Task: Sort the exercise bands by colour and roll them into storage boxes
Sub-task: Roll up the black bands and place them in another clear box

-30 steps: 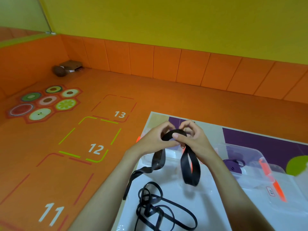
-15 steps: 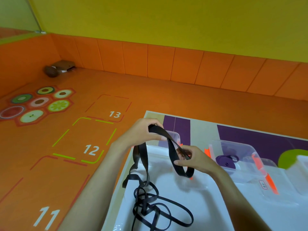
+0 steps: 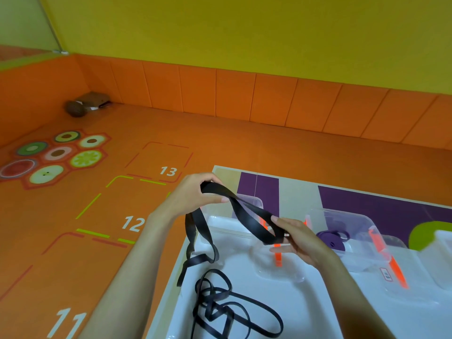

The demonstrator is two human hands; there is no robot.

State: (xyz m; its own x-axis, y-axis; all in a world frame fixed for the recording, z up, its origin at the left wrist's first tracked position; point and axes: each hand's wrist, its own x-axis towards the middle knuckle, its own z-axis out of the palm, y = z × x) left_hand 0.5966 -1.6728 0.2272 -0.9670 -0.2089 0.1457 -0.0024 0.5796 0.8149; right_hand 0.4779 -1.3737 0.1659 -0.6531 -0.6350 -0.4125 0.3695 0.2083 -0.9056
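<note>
Spanning both hands, the black band [image 3: 247, 217] slants from far left, gripped in the left hand [image 3: 190, 196], to near right, pinched by the right hand [image 3: 297, 237], above the table [image 3: 305, 321].

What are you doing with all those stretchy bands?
A person is sorting exercise bands. Their left grip holds a wide black band up high, and their right grip pinches the same band lower down, so it hangs twisted between them. More thin black bands lie tangled on the white table in front. A purple band already sits in a clear box to the right.
</note>
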